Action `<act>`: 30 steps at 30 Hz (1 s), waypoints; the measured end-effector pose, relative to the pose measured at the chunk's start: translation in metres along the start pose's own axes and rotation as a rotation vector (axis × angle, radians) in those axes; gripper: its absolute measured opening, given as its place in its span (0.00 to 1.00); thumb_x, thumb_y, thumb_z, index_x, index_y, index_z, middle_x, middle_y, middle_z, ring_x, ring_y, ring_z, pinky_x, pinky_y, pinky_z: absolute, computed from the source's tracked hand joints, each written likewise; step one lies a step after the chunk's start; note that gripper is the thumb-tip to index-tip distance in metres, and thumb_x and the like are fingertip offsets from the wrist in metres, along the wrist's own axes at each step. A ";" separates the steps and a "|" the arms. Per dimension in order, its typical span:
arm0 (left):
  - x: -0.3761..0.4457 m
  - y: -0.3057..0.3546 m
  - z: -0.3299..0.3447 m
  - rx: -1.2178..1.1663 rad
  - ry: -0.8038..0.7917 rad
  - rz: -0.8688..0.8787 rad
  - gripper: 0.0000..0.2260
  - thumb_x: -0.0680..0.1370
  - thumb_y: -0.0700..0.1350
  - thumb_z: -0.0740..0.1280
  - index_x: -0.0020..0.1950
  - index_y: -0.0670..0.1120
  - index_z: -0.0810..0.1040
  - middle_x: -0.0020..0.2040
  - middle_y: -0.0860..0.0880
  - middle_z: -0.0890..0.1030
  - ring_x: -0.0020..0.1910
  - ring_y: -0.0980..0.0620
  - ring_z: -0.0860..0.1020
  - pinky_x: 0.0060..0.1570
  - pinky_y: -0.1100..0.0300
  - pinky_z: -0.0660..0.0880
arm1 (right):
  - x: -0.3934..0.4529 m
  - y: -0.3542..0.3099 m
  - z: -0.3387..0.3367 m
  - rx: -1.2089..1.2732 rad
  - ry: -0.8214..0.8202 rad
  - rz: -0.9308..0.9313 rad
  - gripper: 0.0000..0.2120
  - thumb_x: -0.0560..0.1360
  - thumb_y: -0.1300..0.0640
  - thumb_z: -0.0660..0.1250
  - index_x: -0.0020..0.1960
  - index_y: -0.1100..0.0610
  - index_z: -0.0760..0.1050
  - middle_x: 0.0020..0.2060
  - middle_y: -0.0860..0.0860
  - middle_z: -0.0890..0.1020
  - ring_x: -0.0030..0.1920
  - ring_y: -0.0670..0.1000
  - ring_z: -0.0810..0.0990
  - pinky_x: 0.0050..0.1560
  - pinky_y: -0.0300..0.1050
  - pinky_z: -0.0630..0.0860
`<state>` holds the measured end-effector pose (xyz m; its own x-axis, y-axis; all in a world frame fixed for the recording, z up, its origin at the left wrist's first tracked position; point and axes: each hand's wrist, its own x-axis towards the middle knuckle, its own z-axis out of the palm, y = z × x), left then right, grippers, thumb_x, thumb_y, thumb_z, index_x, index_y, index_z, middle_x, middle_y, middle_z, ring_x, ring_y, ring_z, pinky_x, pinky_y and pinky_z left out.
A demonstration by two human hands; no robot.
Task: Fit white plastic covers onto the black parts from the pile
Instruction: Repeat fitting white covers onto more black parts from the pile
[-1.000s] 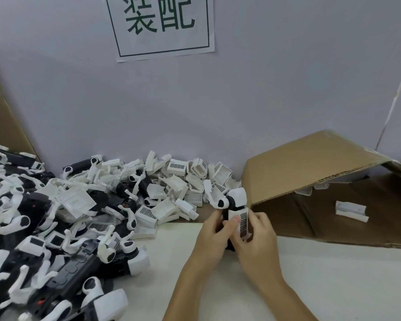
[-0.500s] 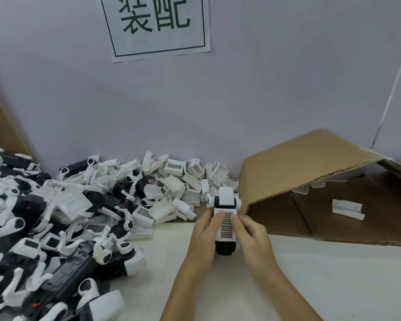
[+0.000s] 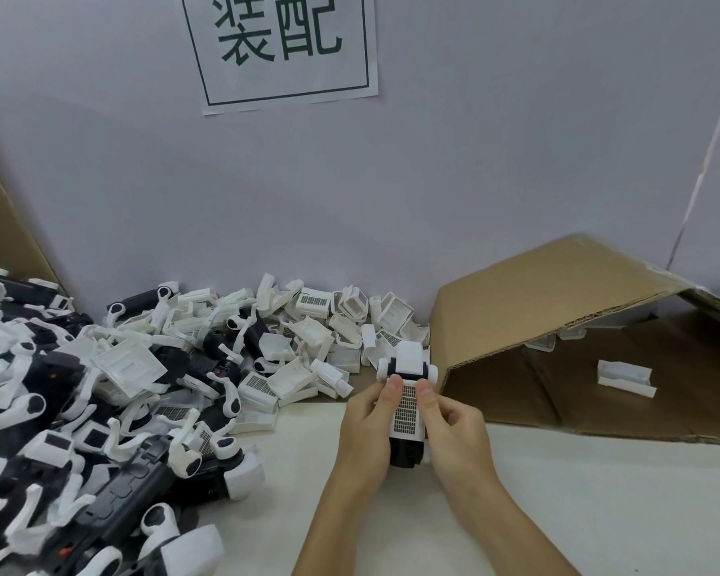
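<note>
White plastic cover with the gridded sticker sits on the black part, which you're gripping in both hands, left hand and right hand, thumbs pressing the cover, just above the white tabletop, right of the pile of loose black and white parts.

Black part gripped between left hand and right hand, both thumbs pressing a white cover with a mesh panel onto it. Pile of black and white parts heaped at left; cardboard box lying open at right.
</note>
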<state>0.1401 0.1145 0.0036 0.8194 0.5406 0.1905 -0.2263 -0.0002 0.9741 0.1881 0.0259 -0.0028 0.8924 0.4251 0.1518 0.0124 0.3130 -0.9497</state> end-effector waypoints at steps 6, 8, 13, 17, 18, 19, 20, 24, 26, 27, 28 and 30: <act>0.003 -0.002 0.002 0.036 0.042 0.007 0.16 0.81 0.51 0.63 0.44 0.43 0.85 0.39 0.43 0.85 0.38 0.50 0.83 0.36 0.60 0.78 | 0.002 0.002 0.001 0.014 0.010 0.032 0.19 0.71 0.39 0.66 0.42 0.53 0.87 0.39 0.54 0.87 0.41 0.51 0.87 0.36 0.39 0.80; 0.002 -0.001 0.002 -0.003 0.020 -0.037 0.15 0.81 0.51 0.63 0.43 0.46 0.86 0.38 0.47 0.85 0.38 0.53 0.84 0.36 0.62 0.78 | 0.002 0.003 0.000 0.032 0.000 0.038 0.19 0.71 0.39 0.66 0.44 0.53 0.87 0.41 0.55 0.87 0.43 0.52 0.87 0.37 0.40 0.81; 0.002 -0.001 0.001 0.045 -0.010 0.001 0.21 0.74 0.58 0.63 0.50 0.42 0.84 0.40 0.46 0.85 0.41 0.52 0.84 0.38 0.62 0.77 | 0.003 0.004 -0.002 0.035 -0.037 0.030 0.19 0.72 0.44 0.66 0.49 0.56 0.86 0.43 0.55 0.87 0.47 0.51 0.87 0.41 0.39 0.81; 0.002 -0.004 0.001 0.068 0.016 0.035 0.21 0.75 0.59 0.62 0.47 0.43 0.85 0.39 0.44 0.85 0.37 0.53 0.83 0.34 0.64 0.76 | 0.004 0.004 -0.003 -0.044 -0.039 -0.027 0.18 0.72 0.44 0.65 0.48 0.56 0.86 0.40 0.51 0.88 0.43 0.46 0.87 0.38 0.34 0.79; 0.003 -0.004 0.001 0.060 0.020 0.035 0.20 0.75 0.58 0.62 0.47 0.44 0.86 0.39 0.44 0.85 0.37 0.53 0.83 0.34 0.64 0.76 | 0.004 0.005 -0.003 -0.044 -0.040 -0.024 0.18 0.73 0.44 0.65 0.48 0.56 0.86 0.40 0.50 0.88 0.42 0.46 0.87 0.38 0.34 0.78; 0.004 -0.004 0.001 0.044 0.019 0.025 0.20 0.75 0.58 0.63 0.47 0.44 0.86 0.39 0.44 0.85 0.37 0.52 0.84 0.34 0.63 0.76 | 0.005 0.006 -0.003 -0.041 -0.039 -0.015 0.18 0.74 0.44 0.65 0.48 0.56 0.86 0.40 0.50 0.88 0.43 0.46 0.87 0.38 0.34 0.79; 0.004 -0.004 0.000 0.021 0.013 0.004 0.19 0.75 0.57 0.64 0.47 0.44 0.86 0.40 0.43 0.86 0.38 0.51 0.84 0.34 0.63 0.77 | 0.006 0.008 -0.003 -0.034 -0.039 -0.005 0.16 0.76 0.45 0.65 0.49 0.56 0.86 0.41 0.50 0.88 0.44 0.47 0.87 0.39 0.34 0.79; 0.005 -0.002 -0.007 -0.008 -0.048 -0.073 0.11 0.80 0.47 0.65 0.54 0.45 0.85 0.47 0.43 0.86 0.49 0.47 0.85 0.48 0.54 0.82 | 0.008 0.009 -0.005 0.021 -0.096 0.055 0.14 0.81 0.51 0.62 0.55 0.56 0.84 0.47 0.53 0.87 0.50 0.51 0.86 0.45 0.40 0.82; 0.005 -0.003 -0.009 0.027 -0.036 -0.063 0.10 0.82 0.43 0.64 0.57 0.43 0.84 0.50 0.42 0.86 0.53 0.45 0.84 0.53 0.51 0.81 | 0.008 0.008 -0.007 0.006 -0.136 0.042 0.13 0.82 0.53 0.62 0.58 0.55 0.83 0.50 0.53 0.87 0.54 0.51 0.85 0.52 0.42 0.81; 0.004 -0.004 -0.008 0.034 -0.024 -0.064 0.10 0.82 0.42 0.63 0.57 0.43 0.83 0.50 0.41 0.85 0.53 0.44 0.84 0.54 0.51 0.81 | 0.008 0.009 -0.008 -0.023 -0.142 0.025 0.12 0.82 0.54 0.63 0.58 0.54 0.83 0.51 0.51 0.87 0.55 0.49 0.85 0.54 0.43 0.81; 0.004 -0.004 -0.007 0.036 -0.017 -0.066 0.10 0.82 0.41 0.63 0.57 0.43 0.83 0.50 0.41 0.85 0.53 0.44 0.84 0.54 0.51 0.81 | 0.008 0.009 -0.009 -0.050 -0.138 0.009 0.11 0.82 0.55 0.63 0.57 0.52 0.83 0.50 0.50 0.87 0.55 0.48 0.85 0.55 0.43 0.80; 0.004 -0.004 -0.006 0.043 -0.014 -0.061 0.10 0.82 0.41 0.63 0.55 0.44 0.84 0.49 0.41 0.86 0.51 0.44 0.84 0.48 0.55 0.80 | 0.008 0.010 -0.008 -0.077 -0.110 -0.014 0.10 0.82 0.56 0.64 0.53 0.49 0.84 0.48 0.48 0.88 0.52 0.46 0.85 0.51 0.40 0.81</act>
<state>0.1410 0.1221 -0.0006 0.8386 0.5286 0.1319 -0.1527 -0.0042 0.9883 0.1987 0.0255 -0.0134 0.8371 0.5128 0.1904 0.0629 0.2556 -0.9647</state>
